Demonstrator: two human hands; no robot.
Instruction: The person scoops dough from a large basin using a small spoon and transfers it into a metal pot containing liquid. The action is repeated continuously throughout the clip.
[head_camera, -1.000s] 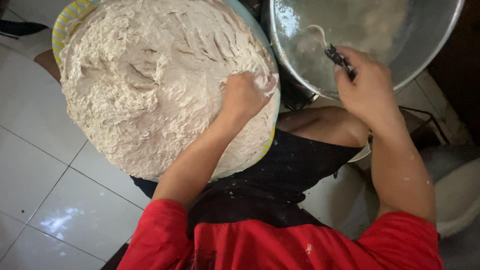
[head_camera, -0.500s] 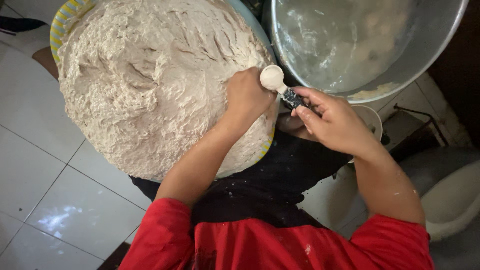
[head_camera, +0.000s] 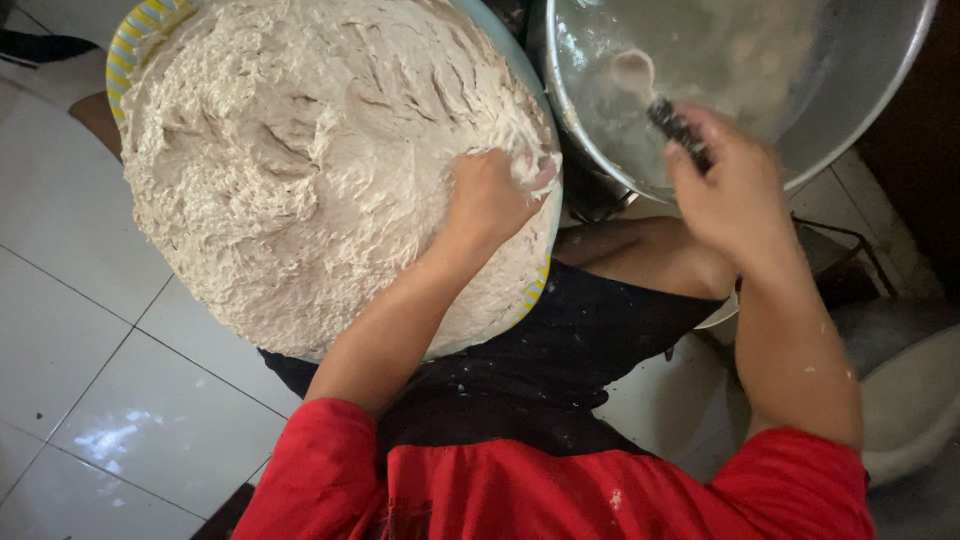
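Pale, sticky dough fills the wide basin at upper left, heaped well above the striped rim; from my seat I read it as the mass that matters, and it lies forward and to the left of the body. My left hand is sunk into its right-hand edge, fingers curled into the dough and hidden past the knuckles — closed on a clump, as far as I can tell. Just beside the basin, to the right, stands the steel bowl, coated inside with a thin wet film; my right hand reaches over its near rim, clamped on the dark handle of a small spoon, whose long axis runs up and left so the blurred scoop end points into the bowl. The hands are well apart — the left is the one on the dough, the right a reach away across the two rims; white floor tiles lie below.
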